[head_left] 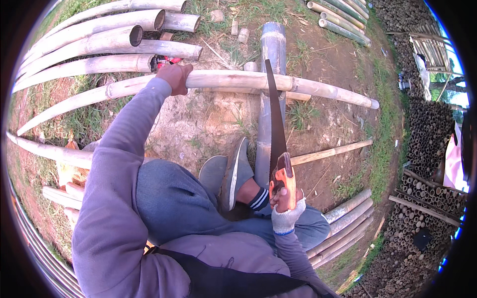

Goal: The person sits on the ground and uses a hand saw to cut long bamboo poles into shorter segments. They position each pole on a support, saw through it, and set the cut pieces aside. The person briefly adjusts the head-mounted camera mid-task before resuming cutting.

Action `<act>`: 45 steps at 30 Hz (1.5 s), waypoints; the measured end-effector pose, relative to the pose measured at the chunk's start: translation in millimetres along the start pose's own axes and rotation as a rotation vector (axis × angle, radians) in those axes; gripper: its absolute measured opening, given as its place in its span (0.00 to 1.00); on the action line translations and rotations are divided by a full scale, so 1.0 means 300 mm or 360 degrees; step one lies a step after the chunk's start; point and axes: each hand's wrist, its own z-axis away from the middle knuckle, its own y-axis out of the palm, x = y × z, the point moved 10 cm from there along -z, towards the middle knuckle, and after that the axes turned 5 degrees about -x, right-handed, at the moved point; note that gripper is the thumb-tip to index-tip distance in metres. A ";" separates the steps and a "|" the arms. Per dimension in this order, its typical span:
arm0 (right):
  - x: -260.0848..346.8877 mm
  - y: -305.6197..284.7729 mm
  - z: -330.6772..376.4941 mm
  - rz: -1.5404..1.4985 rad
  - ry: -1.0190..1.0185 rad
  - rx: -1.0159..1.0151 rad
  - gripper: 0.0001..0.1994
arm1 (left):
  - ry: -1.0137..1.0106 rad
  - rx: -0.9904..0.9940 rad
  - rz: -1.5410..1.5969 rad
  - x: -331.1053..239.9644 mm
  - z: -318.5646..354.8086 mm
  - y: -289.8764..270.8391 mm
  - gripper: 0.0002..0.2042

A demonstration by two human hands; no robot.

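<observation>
A long pale bamboo pole point(233, 79) lies crosswise in front of me, resting over a thick grey bamboo post point(274, 44) on the ground. My left hand point(174, 79) is bare and wrapped round the pole, left of the post. In my right hand point(288, 211), which wears a whitish fingerless glove, is the orange handle of a hand saw point(276, 119). Its dark blade points away from me and passes across the pole near the post; whether the teeth touch the bamboo I cannot tell. Something red point(168, 60) shows just beyond my left hand.
Thick bamboo poles point(99, 42) lie stacked at the far left, more point(343, 223) by my right knee. A thin pole point(330, 151) lies right of the post. Short offcuts point(243, 35) dot the ground. Tall piles of cut bamboo point(427, 144) line the right side.
</observation>
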 end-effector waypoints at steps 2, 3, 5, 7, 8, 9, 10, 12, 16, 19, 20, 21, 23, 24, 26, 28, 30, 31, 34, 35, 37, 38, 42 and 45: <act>0.038 0.035 -0.030 0.0138 -0.0113 0.0005 0.19 | -0.0005 -0.0010 -0.0007 -0.014 0.008 -0.011 0.26; 0.025 0.085 -0.101 0.0135 -0.0118 -0.0002 0.19 | -0.0013 -0.0018 -0.0015 -0.007 0.002 -0.003 0.26; -0.017 0.214 -0.322 0.0171 -0.0252 -0.0025 0.18 | -0.0006 -0.0013 -0.0014 -0.023 -0.006 0.001 0.26; 0.043 0.316 -0.490 0.0196 -0.0287 -0.0055 0.17 | 0.0010 0.0004 -0.0008 -0.047 -0.022 -0.011 0.27; 0.092 0.353 -0.517 0.0182 -0.0190 -0.0058 0.17 | 0.0009 0.0005 -0.0010 -0.043 -0.025 -0.016 0.26; 0.082 0.355 -0.508 0.0221 -0.0204 -0.0062 0.17 | 0.0015 0.0004 -0.0010 -0.041 -0.026 -0.021 0.26; 0.068 0.346 -0.481 0.0269 -0.0217 -0.0055 0.18 | 0.0012 0.0007 -0.0001 -0.042 -0.017 -0.023 0.26; 0.036 0.259 -0.332 0.0124 -0.0120 -0.0019 0.17 | -0.0026 -0.0010 -0.0005 -0.007 -0.009 -0.054 0.27; -0.016 -0.001 0.000 0.0003 0.0018 0.0051 0.19 | -0.0010 0.0014 -0.0014 0.000 0.007 0.001 0.28; -0.019 0.028 -0.033 -0.0016 0.0037 0.0040 0.19 | -0.0004 0.0011 -0.0036 -0.012 0.001 -0.003 0.27; 0.005 0.100 -0.125 0.0003 -0.0017 0.0041 0.19 | -0.0014 0.0023 -0.0037 -0.012 0.003 0.005 0.28; -0.013 0.172 -0.238 0.0047 -0.0122 0.0024 0.18 | -0.0006 0.0027 -0.0037 -0.021 0.001 0.010 0.28; 0.034 0.302 -0.464 0.0126 -0.0289 -0.0026 0.17 | 0.0007 0.0037 -0.0103 -0.047 -0.030 -0.006 0.30; 0.091 0.347 -0.515 0.0169 -0.0332 -0.0032 0.15 | -0.0005 0.0041 -0.0095 -0.046 -0.030 -0.019 0.30; 0.124 0.373 -0.504 0.0144 -0.0247 0.0014 0.15 | -0.0036 0.0070 -0.0065 -0.029 -0.012 -0.013 0.31; 0.082 0.284 -0.392 0.0172 -0.0296 0.0002 0.15 | -0.0021 0.0080 -0.0072 -0.026 -0.001 -0.021 0.31; 0.007 0.126 -0.194 0.0143 -0.0239 -0.0003 0.15 | -0.0062 0.0096 -0.0067 -0.004 -0.004 -0.008 0.31; 0.009 0.062 -0.096 0.0186 -0.0119 0.0115 0.15 | -0.0086 0.0117 -0.0064 0.005 0.005 0.000 0.31; -0.012 -0.034 0.027 0.0159 -0.0124 0.0064 0.16 | -0.0068 0.0107 -0.0044 -0.024 -0.004 -0.003 0.31; -0.002 -0.012 -0.007 0.0216 -0.0206 0.0044 0.16 | -0.0065 0.0090 -0.0030 -0.016 -0.007 -0.006 0.30; 0.036 0.096 -0.156 0.0281 -0.0329 0.0024 0.16 | -0.0085 0.0038 -0.0032 -0.026 -0.002 -0.020 0.30; 0.063 0.175 -0.272 0.0287 -0.0381 -0.0015 0.16 | -0.0071 0.0044 -0.0021 -0.043 -0.004 -0.022 0.29; 0.117 0.292 -0.457 0.0348 -0.0485 -0.0124 0.15 | -0.0030 0.0069 0.0000 -0.071 -0.022 -0.045 0.28; 0.084 0.229 -0.308 0.0196 -0.0331 0.0006 0.15 | -0.0065 0.0089 -0.0014 -0.002 0.001 -0.026 0.30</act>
